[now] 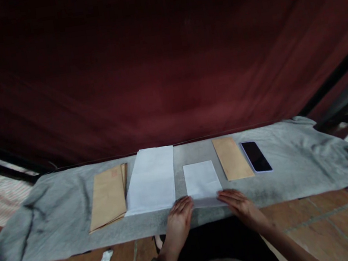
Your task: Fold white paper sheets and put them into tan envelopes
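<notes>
A white sheet of paper lies on the grey cloth in front of me, with a strip along its near edge folded or lifted. At that strip's left corner my left hand is closed on the paper, fingers together. My right hand grips the right corner in the same way. The thumbs are mostly hidden. Just left of the sheet is a stack of larger white paper, close to my left hand. A single brown envelope rests beyond my right hand.
Several brown envelopes are piled at the left. A phone with a dark screen lies right of the single envelope. Grey cloth covers the narrow surface, below a dark red upright panel. A crumpled white scrap is on the tiled floor.
</notes>
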{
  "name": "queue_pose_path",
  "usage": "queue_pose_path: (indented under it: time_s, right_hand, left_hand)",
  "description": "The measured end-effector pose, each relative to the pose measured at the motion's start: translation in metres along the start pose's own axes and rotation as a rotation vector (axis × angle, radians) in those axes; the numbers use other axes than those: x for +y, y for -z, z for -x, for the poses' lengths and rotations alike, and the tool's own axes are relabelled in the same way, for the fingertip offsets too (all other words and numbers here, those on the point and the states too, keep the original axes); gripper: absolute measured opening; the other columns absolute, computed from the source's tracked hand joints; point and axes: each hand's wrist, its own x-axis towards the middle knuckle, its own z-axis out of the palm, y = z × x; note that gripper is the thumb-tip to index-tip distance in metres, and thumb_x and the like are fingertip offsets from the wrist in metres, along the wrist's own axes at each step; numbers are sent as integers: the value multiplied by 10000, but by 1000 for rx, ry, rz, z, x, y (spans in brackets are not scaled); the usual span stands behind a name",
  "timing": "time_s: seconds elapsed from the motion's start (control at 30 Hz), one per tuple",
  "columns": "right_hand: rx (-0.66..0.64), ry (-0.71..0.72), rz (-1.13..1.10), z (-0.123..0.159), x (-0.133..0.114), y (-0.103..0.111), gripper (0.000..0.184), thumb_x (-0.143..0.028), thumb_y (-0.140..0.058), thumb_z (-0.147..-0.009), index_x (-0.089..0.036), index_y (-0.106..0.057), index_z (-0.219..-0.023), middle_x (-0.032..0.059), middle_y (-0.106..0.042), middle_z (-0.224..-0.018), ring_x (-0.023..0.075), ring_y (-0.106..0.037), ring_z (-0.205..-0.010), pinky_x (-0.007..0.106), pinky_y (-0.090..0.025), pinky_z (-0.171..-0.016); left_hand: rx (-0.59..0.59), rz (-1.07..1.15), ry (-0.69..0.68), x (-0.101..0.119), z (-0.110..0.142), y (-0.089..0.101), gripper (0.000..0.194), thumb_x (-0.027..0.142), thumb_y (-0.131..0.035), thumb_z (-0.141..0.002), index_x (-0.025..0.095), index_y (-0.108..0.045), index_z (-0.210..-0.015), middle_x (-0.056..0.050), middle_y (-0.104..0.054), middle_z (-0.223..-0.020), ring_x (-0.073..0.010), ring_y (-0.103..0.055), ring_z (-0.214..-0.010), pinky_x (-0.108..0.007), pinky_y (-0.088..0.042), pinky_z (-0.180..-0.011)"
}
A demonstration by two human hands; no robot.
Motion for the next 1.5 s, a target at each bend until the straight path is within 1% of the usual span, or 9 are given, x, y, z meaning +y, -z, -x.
queue_pose_path:
  time_s: [0.13, 0.27, 0.4, 0.47, 0.6, 0.73, 1.07, 1.37, 1.5]
  right_hand:
    - [71, -190, -70, -18, 1, -1, 336, -286, -415, -1021, -283, -692, -1212, 40, -739, -1169, 228, -684, -1092, 407, -556, -966]
    - [139, -398, -121, -32, 1, -7, 367, -406, -395, -1026, -249, -724, -993, 52, -767, -938, 231, -733, -861, 336, -586, -762]
    - [178, -489, -54, -43, 1, -12, 389, -442, -363, -1033, -237, -694, -1045, 65, -769, -966, 235, -740, -853, 311, -561, -722]
    - [168, -513, 16, -51, 0, -12, 396, -436, -348, -1039, -231, -686, -1068, 68, -771, -959, 232, -741, -841, 301, -547, -711]
    - [103, -595, 244, -73, -5, -9, 375, -400, -357, -1045, -211, -674, -1109, 82, -770, -879, 239, -740, -773, 294, -512, -650]
    - [53, -620, 396, -94, -8, -5, 357, -343, -356, -1048, -187, -671, -1109, 106, -766, -836, 253, -742, -767, 308, -507, -664]
    - [59, -662, 467, -124, 2, -12, 378, -337, -350, -1037, -134, -668, -1051, 174, -740, -788, 281, -735, -719, 357, -521, -651]
    - [48, -686, 502, -133, 5, -16, 347, -301, -358, -1033, -112, -642, -1095, 182, -731, -814, 275, -725, -729, 355, -512, -654]
    - [75, -688, 511, -132, 3, -15, 320, -273, -370, -1028, -110, -624, -1135, 178, -726, -891, 251, -714, -774, 343, -509, -686]
  left_hand:
    - [70, 187, 177, -1, -18, 1, 263, 307, -445, -998, 250, -691, -1067, -45, -751, -1081, -201, -700, -1033, -363, -568, -954]
    - [83, 385, 345, -4, -32, 0, 254, 380, -476, -972, 228, -679, -953, -43, -747, -944, -207, -708, -918, -344, -575, -866]
    - [128, 482, 397, -5, -44, -2, 225, 341, -469, -959, 211, -651, -946, -35, -733, -900, -191, -696, -858, -306, -557, -802]
    - [126, 438, 415, -4, -52, -2, 216, 307, -453, -964, 208, -642, -927, -28, -727, -878, -179, -690, -828, -287, -546, -775]
    - [48, 224, 478, -2, -73, 0, 211, 240, -432, -986, 216, -639, -955, -19, -730, -887, -162, -693, -829, -258, -520, -759]
    - [10, 107, 540, -3, -93, 0, 212, 225, -439, -997, 218, -650, -1013, -25, -739, -870, -177, -709, -796, -257, -495, -716]
    - [-60, -162, 629, 2, -121, -2, 291, 276, -407, -1019, 194, -653, -1151, -96, -762, -877, -234, -737, -801, -294, -505, -695]
    - [-80, -268, 626, -1, -127, -11, 327, 279, -376, -1028, 164, -642, -1180, -111, -762, -850, -234, -748, -793, -285, -524, -690]
    - [-82, -292, 594, 0, -127, -16, 361, 266, -351, -1039, 145, -609, -1261, -126, -761, -863, -237, -750, -802, -292, -535, -691]
